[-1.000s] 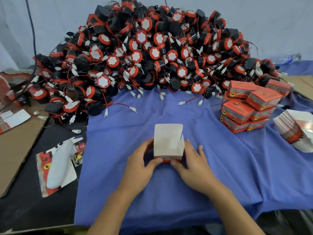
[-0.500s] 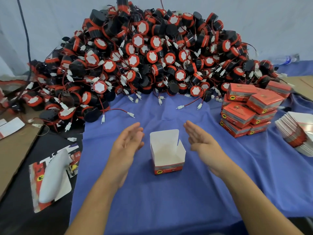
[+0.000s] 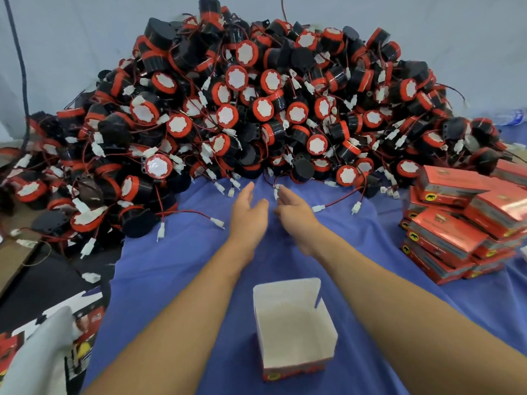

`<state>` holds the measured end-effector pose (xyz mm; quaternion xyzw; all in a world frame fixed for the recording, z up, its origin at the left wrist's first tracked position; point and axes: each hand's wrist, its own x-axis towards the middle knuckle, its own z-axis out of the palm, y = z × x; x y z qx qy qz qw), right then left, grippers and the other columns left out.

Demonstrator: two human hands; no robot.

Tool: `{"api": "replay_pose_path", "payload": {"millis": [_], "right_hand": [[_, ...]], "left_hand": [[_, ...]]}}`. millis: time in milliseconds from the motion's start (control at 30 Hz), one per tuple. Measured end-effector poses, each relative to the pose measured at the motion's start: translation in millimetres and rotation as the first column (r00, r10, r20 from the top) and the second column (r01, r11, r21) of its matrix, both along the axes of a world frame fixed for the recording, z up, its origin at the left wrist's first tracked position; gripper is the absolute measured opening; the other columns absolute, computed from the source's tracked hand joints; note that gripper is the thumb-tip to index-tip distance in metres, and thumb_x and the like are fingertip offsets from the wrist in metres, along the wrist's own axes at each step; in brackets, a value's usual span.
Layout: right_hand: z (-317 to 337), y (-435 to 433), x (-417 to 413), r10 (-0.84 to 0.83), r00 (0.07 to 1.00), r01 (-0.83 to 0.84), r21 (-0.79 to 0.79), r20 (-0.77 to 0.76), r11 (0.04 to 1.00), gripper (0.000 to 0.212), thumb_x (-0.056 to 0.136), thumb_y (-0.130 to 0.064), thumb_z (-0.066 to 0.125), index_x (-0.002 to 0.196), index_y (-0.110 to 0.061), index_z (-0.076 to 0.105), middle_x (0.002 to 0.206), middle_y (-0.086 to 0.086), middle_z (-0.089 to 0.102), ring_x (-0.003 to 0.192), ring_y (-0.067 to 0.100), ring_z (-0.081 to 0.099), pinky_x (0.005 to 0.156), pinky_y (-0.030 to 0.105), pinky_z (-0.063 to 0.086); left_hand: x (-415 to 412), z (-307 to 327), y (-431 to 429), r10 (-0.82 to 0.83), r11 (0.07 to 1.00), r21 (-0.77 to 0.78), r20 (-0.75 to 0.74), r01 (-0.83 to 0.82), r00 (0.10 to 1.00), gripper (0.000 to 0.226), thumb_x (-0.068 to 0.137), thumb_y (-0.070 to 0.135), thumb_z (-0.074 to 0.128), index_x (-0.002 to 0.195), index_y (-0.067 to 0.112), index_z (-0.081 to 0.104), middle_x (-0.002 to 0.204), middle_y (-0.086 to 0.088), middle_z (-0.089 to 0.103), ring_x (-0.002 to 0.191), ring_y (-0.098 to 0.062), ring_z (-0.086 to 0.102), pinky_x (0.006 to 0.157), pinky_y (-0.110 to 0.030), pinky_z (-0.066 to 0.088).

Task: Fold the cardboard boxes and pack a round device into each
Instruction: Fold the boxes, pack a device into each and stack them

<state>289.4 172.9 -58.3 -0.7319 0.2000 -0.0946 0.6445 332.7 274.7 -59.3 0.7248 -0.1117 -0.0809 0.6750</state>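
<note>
At the foot of the pile (image 3: 256, 115): the left hand (image 3: 247, 209) and the right hand (image 3: 295, 210) reach out side by side over the blue cloth (image 3: 176, 266).
Fingers (image 3: 248, 193): straight and a little apart on both hands, holding nothing. The right tips are right by a small white plug (image 3: 276, 193). I cannot tell if they touch it.
Round things (image 3: 346, 175): black, with red rims and white faces. Their thin red wires are all tangled, and the nearest ones lie just past the fingers.
Open box (image 3: 293, 332): it stands on the cloth near the person, between the arms, flap up, nothing inside.
Closed boxes (image 3: 456, 226): a red stack off to the right.
Doing it well: the job now looks like picking one round thing. Take one from the edge, hold its body and not the wire, and lift slowly so no others get dragged along.
</note>
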Motion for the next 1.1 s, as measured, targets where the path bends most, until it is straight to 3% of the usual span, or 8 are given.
{"api": "replay_pose_path", "payload": {"millis": [67,133,233,367,467,600,833,1100], "right_hand": [[0,-2,29,-0.017,0.998,0.016,0.012,0.063,1.0,0.068,0.1,0.012,0.042,0.161,-0.01,0.024,0.161,0.0,0.035,0.149,0.013,0.032,0.107,0.018,0.04],[1,-5,55,-0.059,0.99,0.047,0.097,0.131,0.994,0.068,0.098,0.013,0.046,0.16,-0.009,0.029,0.158,-0.001,0.042,0.145,0.014,0.04,0.111,0.024,0.045],[-1,-20,77,-0.311,0.926,0.337,-0.097,0.213,0.936,0.065,0.091,0.004,0.055,0.153,-0.015,0.045,0.143,-0.002,0.056,0.128,0.013,0.055,0.105,0.021,0.041],[-18,-51,89,-0.515,0.808,0.585,-0.276,0.287,0.763,0.068,0.091,0.0,0.058,0.155,-0.013,0.038,0.162,0.006,0.034,0.148,0.023,0.034,0.111,0.023,0.03],[-29,-64,102,-0.516,0.818,0.57,-0.236,0.254,0.787,0.067,0.093,-0.008,0.058,0.157,-0.013,0.035,0.157,0.009,0.044,0.144,0.027,0.041,0.107,0.029,0.034],[-36,-71,112,-0.497,0.833,0.553,-0.348,0.242,0.757,0.067,0.094,-0.014,0.061,0.156,-0.014,0.036,0.149,0.009,0.045,0.136,0.028,0.045,0.091,0.02,0.03],[-40,-67,109,-0.413,0.867,0.498,-0.462,0.279,0.733,0.064,0.088,-0.01,0.069,0.148,-0.009,0.046,0.135,0.009,0.042,0.124,0.027,0.043,0.102,0.028,0.042],[-23,-39,66,-0.352,0.882,0.465,-0.457,0.313,0.758,0.052,0.09,-0.001,0.064,0.141,-0.008,0.052,0.137,0.011,0.047,0.127,0.027,0.046,0.107,0.036,0.043]], "left_hand": [[22,-2,-19,0.008,1.0,0.012,-0.016,-0.008,1.0,0.057,0.105,0.006,0.045,0.16,0.013,0.031,0.165,-0.003,0.033,0.151,-0.018,0.033,0.118,-0.029,0.032],[45,-5,-37,0.013,1.0,0.006,-0.027,-0.013,1.0,0.054,0.105,0.006,0.041,0.158,0.013,0.035,0.163,-0.004,0.038,0.148,-0.018,0.038,0.114,-0.028,0.034],[75,-11,-60,-0.019,1.0,0.014,0.004,0.019,1.0,0.049,0.105,0.005,0.041,0.153,0.011,0.044,0.153,-0.003,0.051,0.141,-0.017,0.047,0.107,-0.023,0.038],[87,-25,-96,-0.167,0.986,0.018,0.071,0.166,0.983,0.043,0.105,-0.001,0.037,0.143,0.007,0.057,0.14,-0.008,0.062,0.132,-0.021,0.056,0.114,-0.032,0.043],[92,-37,-109,-0.161,0.983,-0.076,0.091,0.168,0.983,0.046,0.103,0.003,0.037,0.141,0.013,0.06,0.141,0.0,0.062,0.133,-0.015,0.057,0.118,-0.038,0.041],[104,-45,-111,-0.144,0.983,-0.098,0.103,0.154,0.984,0.053,0.093,0.013,0.038,0.14,0.019,0.061,0.14,-0.002,0.064,0.13,-0.016,0.059,0.115,-0.039,0.045],[102,-46,-108,-0.107,0.984,-0.135,0.065,0.115,0.992,0.059,0.095,-0.01,0.034,0.142,0.021,0.053,0.128,0.008,0.063,0.125,-0.01,0.06,0.096,-0.015,0.049],[63,-20,-74,-0.099,0.991,-0.075,0.124,0.109,0.987,0.068,0.086,-0.02,0.047,0.146,0.012,0.051,0.139,-0.002,0.062,0.125,-0.011,0.058,0.111,-0.032,0.048]]}}
